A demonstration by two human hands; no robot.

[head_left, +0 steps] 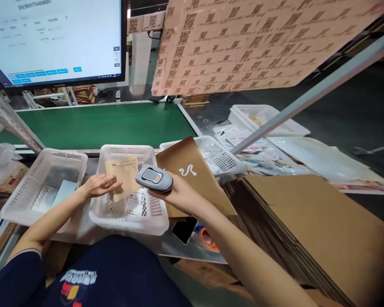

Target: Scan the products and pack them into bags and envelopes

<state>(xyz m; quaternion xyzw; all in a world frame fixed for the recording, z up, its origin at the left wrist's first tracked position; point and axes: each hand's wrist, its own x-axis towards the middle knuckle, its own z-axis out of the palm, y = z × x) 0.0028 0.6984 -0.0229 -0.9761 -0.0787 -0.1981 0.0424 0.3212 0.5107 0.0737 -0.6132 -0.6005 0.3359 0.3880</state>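
My right hand [179,192] is wrapped round a grey handheld barcode scanner [154,178], held over the right side of a white plastic basket [128,224]. A tan paper packet [126,172] with printed text is at the fingers of my left hand [100,185], which are curled and closed on its left edge. The packet is above the basket, apart from the scanner. Inside the basket, a clear packet with a white printed label [135,203] lies below it, partly covered.
Another white basket [19,213] with a light blue box [64,192] stands left. A brown cardboard piece [195,183] leans right, near a phone [184,230] and an orange tape roll [209,238]. Stacked cardboard [323,221] lies far right; a green conveyor [109,125] runs behind, below a monitor [57,38].
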